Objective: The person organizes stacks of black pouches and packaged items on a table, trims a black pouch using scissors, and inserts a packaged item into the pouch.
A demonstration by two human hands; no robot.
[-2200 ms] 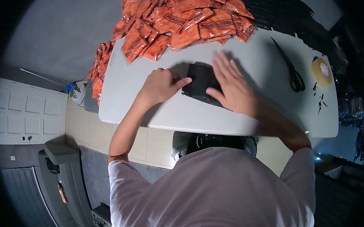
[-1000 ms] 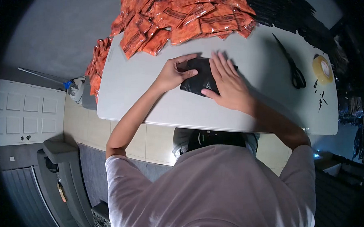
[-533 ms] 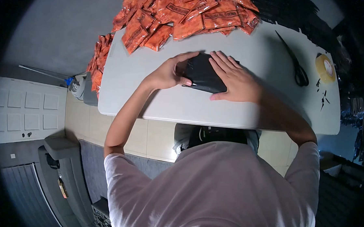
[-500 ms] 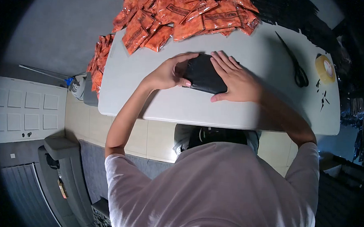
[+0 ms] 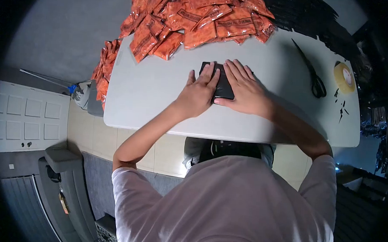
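A flat black package [image 5: 222, 87], its surface like smooth plastic, lies on the white table [image 5: 139, 86] in front of me. Flat on its left part rests my left hand [image 5: 197, 96], fingers stretched out and pointing away from me. My right hand [image 5: 248, 93] covers the right part, palm down, with the thumb along the near edge. Both hands press from above and neither wraps around it. Much of the package is hidden under the fingers.
Orange printed packets in clear wrappers [image 5: 194, 23] are heaped at the table's far side, and more orange packets [image 5: 103, 71] hang beyond the left edge. Black scissors [image 5: 312, 72], a tape roll [image 5: 339, 79] and small black scraps [image 5: 341, 111] lie right. Black sheeting [image 5: 300, 13] sits behind.
My left hand has moved from gripping the package's left edge to lying flat on top of it. The package now looks narrower, its left part folded in. My right hand remains on it.
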